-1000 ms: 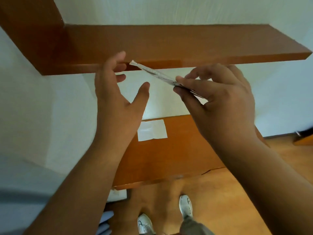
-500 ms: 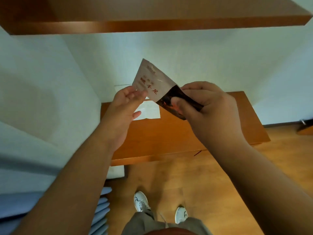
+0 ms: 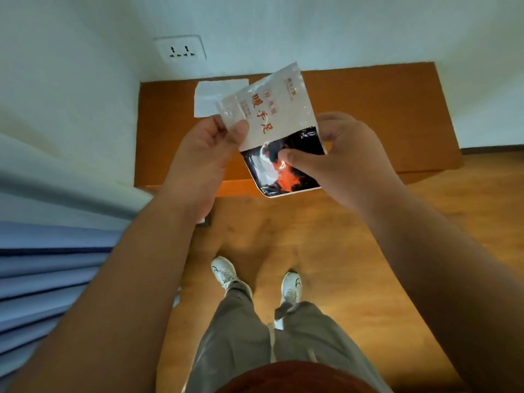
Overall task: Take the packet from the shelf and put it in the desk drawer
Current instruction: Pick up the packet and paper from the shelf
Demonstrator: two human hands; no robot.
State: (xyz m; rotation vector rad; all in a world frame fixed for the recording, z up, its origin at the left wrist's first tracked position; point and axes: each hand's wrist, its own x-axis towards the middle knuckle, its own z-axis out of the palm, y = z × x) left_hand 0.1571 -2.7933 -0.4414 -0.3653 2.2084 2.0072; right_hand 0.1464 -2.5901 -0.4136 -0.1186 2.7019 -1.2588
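The packet (image 3: 272, 120) is flat, white on its upper half with red characters and black with an orange picture below. I hold it with both hands in the air above the front of the wooden desk (image 3: 382, 114). My left hand (image 3: 207, 154) pinches its upper left corner between thumb and fingers. My right hand (image 3: 337, 157) grips its lower right part, thumb pressed on the dark picture. The desk's front edge (image 3: 235, 190) shows below the packet; no drawer can be made out. The shelf is out of view.
A white paper sheet (image 3: 209, 97) lies on the desk behind the packet. A wall socket (image 3: 181, 51) sits above the desk's left corner. A blue curtain (image 3: 48, 273) hangs at the left. My feet in white shoes (image 3: 224, 272) stand on the wooden floor.
The view has tilted down from the shelf to the desk and floor. The packet came down with my right hand, and my left hand has taken hold of its corner.
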